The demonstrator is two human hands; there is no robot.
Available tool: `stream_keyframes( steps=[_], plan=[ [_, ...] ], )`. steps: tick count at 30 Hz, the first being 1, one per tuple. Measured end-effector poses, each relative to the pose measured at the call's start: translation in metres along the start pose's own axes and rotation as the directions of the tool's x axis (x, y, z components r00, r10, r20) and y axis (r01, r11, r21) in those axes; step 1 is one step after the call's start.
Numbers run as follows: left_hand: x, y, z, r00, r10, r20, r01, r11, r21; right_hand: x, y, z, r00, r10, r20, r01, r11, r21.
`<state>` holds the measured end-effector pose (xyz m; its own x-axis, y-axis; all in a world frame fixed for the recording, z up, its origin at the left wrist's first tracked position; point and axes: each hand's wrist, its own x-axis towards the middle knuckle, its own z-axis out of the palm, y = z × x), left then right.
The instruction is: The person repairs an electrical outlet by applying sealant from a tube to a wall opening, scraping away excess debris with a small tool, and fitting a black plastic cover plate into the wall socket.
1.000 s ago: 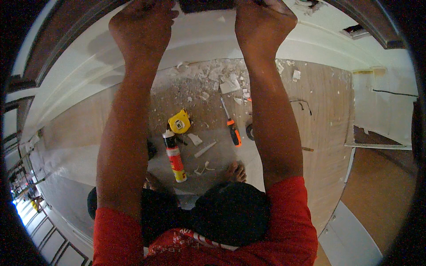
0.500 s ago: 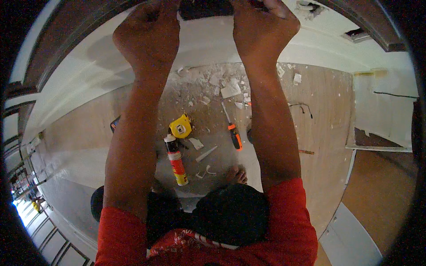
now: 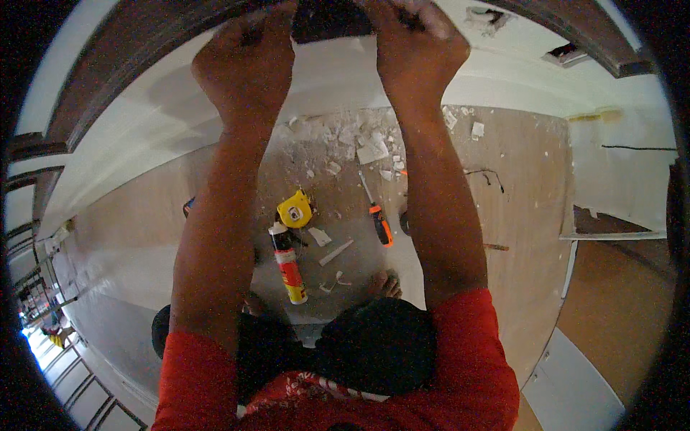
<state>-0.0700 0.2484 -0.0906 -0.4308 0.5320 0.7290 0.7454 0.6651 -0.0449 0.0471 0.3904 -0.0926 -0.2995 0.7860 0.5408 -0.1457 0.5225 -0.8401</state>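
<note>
Both my arms reach up to the white wall (image 3: 338, 68) at the top of the view. My left hand (image 3: 248, 68) is closed, its fingertips pressed together at the left side of a dark rectangle (image 3: 333, 21). At the right side of that rectangle, my right hand (image 3: 422, 61) is closed in a similar pinch. Whether the rectangle is an opening in the wall or a dark object, I cannot tell. Anything between my fingers is hidden by the hands and the picture's upper rim.
Below lie a yellow tape measure (image 3: 295, 210), a red and yellow tube (image 3: 290, 269), a white nozzle-like piece (image 3: 336, 252) and an orange-black screwdriver (image 3: 380, 225). Broken white wall pieces (image 3: 371, 149) litter the floor along the wall. A rectangular hole (image 3: 564, 53) opens in the wall at upper right.
My hands have come slightly closer together and stay closed beside the dark rectangle. The whole view has shifted a little; the things on the floor lie as before.
</note>
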Motion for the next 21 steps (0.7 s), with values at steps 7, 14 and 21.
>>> stream_keyframes(
  steps=[7,14,21],
  plan=[
    [0.003,0.016,-0.007,0.937,-0.326,0.126,0.340,0.762,-0.551,-0.021,0.039,0.001,0.998,-0.020,-0.052,0.021,1.000,0.011],
    [0.003,0.023,-0.008,0.894,-0.433,0.112,0.403,0.670,-0.623,-0.022,0.033,0.006,0.992,0.088,-0.092,-0.083,0.995,0.054],
    [-0.006,0.013,0.009,0.973,-0.228,-0.038,0.166,0.806,-0.568,-0.027,0.052,0.009,0.996,0.027,-0.084,-0.018,0.995,0.103]
  ],
)
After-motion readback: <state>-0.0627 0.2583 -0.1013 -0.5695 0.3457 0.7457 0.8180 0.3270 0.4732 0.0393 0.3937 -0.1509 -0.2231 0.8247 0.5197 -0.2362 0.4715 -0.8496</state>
